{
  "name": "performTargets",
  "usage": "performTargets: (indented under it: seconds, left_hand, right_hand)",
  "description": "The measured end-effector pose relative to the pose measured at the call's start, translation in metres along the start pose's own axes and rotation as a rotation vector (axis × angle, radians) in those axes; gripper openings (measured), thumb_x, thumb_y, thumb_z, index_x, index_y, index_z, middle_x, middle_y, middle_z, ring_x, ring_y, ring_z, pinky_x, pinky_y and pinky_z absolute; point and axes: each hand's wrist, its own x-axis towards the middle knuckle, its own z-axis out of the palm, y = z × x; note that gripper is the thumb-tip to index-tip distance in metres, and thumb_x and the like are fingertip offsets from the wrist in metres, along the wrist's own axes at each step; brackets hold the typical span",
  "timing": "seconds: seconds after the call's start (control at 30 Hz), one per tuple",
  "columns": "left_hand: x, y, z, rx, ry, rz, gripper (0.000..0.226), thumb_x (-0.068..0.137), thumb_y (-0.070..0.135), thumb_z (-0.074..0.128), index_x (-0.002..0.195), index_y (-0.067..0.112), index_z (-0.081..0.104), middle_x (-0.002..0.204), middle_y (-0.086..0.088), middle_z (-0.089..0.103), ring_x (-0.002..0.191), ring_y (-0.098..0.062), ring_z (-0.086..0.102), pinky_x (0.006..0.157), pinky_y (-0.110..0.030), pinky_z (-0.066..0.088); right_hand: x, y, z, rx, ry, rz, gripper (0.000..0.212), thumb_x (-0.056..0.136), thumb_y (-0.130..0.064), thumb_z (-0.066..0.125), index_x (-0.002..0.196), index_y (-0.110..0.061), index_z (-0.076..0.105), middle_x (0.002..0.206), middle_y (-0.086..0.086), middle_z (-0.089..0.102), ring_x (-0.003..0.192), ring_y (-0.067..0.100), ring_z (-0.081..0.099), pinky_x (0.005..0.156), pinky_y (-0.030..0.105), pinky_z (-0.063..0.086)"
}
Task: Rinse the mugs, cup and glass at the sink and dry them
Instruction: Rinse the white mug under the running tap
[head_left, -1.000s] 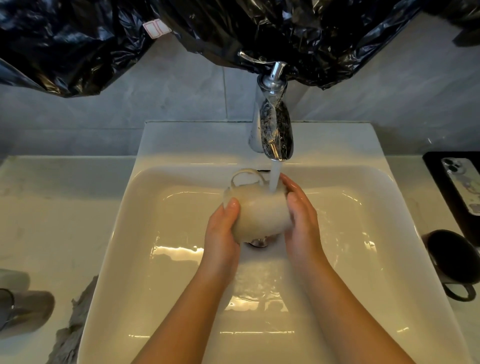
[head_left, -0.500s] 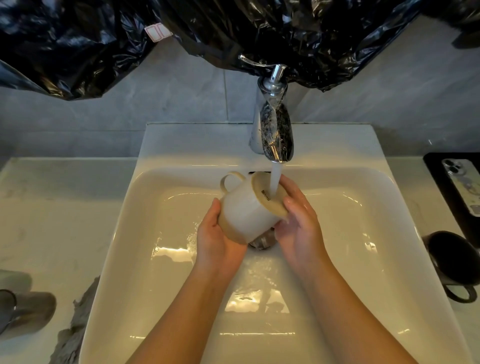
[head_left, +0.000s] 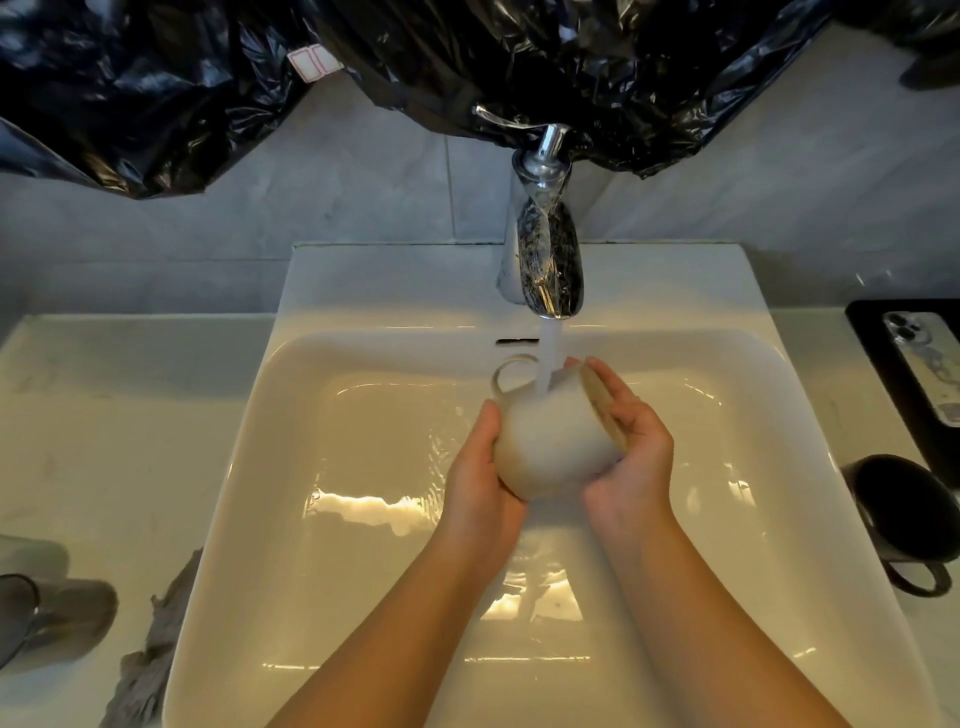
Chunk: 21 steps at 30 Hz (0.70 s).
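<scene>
Turning mug (head_left: 550, 441), stream (head_left: 549, 353) now on sidewall.

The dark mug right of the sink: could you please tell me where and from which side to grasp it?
Take its handle, reaching from the near side: the dark mug sits with the loop pointing toward the person. The right hand is nearest, though it now holds the cream mug.
</scene>
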Motion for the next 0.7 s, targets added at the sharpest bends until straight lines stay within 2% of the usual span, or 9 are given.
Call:
performTargets:
  seconds: [0.07, 0.17, 0.27, 0.37, 0.47, 0.53, 0.6, 0.63, 0.7]
  left_hand:
    - [0.002, -0.002, 0.000, 0.072, -0.036, 0.082, 0.035, 0.083, 0.028, 0.057, 0.111, 0.010, 0.064, 0.096, -0.008, 0.070, 0.086, -0.020, 0.063, 0.059, -0.025, 0.051]
    - [0.004, 0.000, -0.005, 0.292, -0.101, 0.224, 0.034, 0.075, 0.026, 0.058, 0.105, 0.012, 0.065, 0.086, -0.007, 0.067, 0.079, -0.022, 0.060, 0.060, -0.030, 0.045]
    - [0.002, 0.003, -0.007, 0.439, -0.042, 0.301, 0.026, 0.086, 0.035, 0.055, 0.103, 0.018, 0.066, 0.089, -0.004, 0.068, 0.082, -0.018, 0.063, 0.065, -0.030, 0.051]
    - [0.000, 0.007, -0.008, 0.621, 0.068, 0.446, 0.020, 0.102, 0.028, 0.045, 0.102, 0.023, 0.063, 0.094, 0.004, 0.069, 0.087, -0.007, 0.065, 0.074, -0.020, 0.051]
    - [-0.005, 0.012, -0.007, 0.779, -0.030, 0.576, 0.019, 0.100, 0.031, 0.042, 0.107, 0.027, 0.058, 0.099, 0.005, 0.066, 0.085, 0.002, 0.062, 0.071, -0.013, 0.049]
    - [-0.009, 0.014, -0.009, 0.962, -0.154, 0.582, 0.017, 0.093, 0.041, 0.044, 0.095, 0.031, 0.058, 0.083, 0.010, 0.064, 0.074, -0.002, 0.061, 0.064, -0.021, 0.050]
    - [-0.009, 0.016, -0.014, 1.332, -0.223, 0.638, 0.030, 0.087, 0.050, 0.040, 0.080, 0.026, 0.057, 0.066, 0.007, 0.059, 0.062, -0.009, 0.056, 0.059, -0.032, 0.047]
    - [-0.008, 0.019, -0.015, 1.517, -0.253, 0.693, 0.033, 0.087, 0.048, 0.039, 0.080, 0.023, 0.059, 0.066, 0.006, 0.060, 0.064, -0.013, 0.056, 0.065, -0.034, 0.048]
    - [-0.004, 0.025, -0.013, 1.790, -0.338, 0.877, 0.028, 0.088, 0.037, 0.042, 0.089, 0.020, 0.064, 0.073, 0.004, 0.066, 0.077, -0.017, 0.060, 0.095, -0.035, 0.044]
  right_hand:
    - [0.002, -0.001, -0.003, 0.125, 0.055, 0.078, 0.036, 0.082, -0.009, 0.038, 0.097, -0.016, 0.070, 0.088, 0.006, 0.075, 0.076, 0.026, 0.069, 0.073, 0.034, 0.054]
    - [0.003, 0.001, -0.001, 0.133, 0.121, 0.154, 0.027, 0.093, -0.012, 0.035, 0.087, -0.014, 0.061, 0.070, 0.008, 0.064, 0.057, 0.022, 0.064, 0.055, 0.029, 0.052]
    - [0.006, 0.004, 0.004, 0.004, 0.081, 0.159, 0.020, 0.096, -0.015, 0.045, 0.094, -0.010, 0.064, 0.074, 0.010, 0.066, 0.064, 0.021, 0.066, 0.059, 0.031, 0.053]
    - [0.007, 0.010, 0.006, -0.250, 0.002, 0.071, 0.022, 0.096, -0.029, 0.050, 0.097, -0.019, 0.069, 0.089, 0.005, 0.071, 0.081, 0.018, 0.067, 0.068, 0.033, 0.053]
    - [0.007, 0.018, 0.002, -0.516, -0.081, -0.052, 0.037, 0.091, -0.047, 0.053, 0.125, -0.034, 0.062, 0.120, -0.005, 0.068, 0.106, 0.016, 0.067, 0.077, 0.036, 0.056]
    - [0.005, 0.016, 0.000, -0.448, -0.092, -0.007, 0.044, 0.091, -0.049, 0.054, 0.131, -0.031, 0.059, 0.124, 0.001, 0.068, 0.108, 0.021, 0.068, 0.080, 0.040, 0.057]
    - [0.004, 0.010, 0.000, -0.292, -0.060, 0.082, 0.043, 0.096, -0.046, 0.049, 0.125, -0.019, 0.065, 0.109, 0.007, 0.073, 0.095, 0.021, 0.071, 0.078, 0.038, 0.057]
    - [0.004, 0.006, 0.000, -0.224, -0.034, 0.119, 0.044, 0.097, -0.046, 0.047, 0.121, -0.015, 0.067, 0.102, 0.008, 0.074, 0.089, 0.021, 0.071, 0.077, 0.036, 0.056]
    - [0.007, 0.003, -0.003, -0.121, 0.028, 0.157, 0.046, 0.096, -0.048, 0.046, 0.108, -0.010, 0.070, 0.093, 0.011, 0.074, 0.083, 0.022, 0.071, 0.077, 0.036, 0.055]
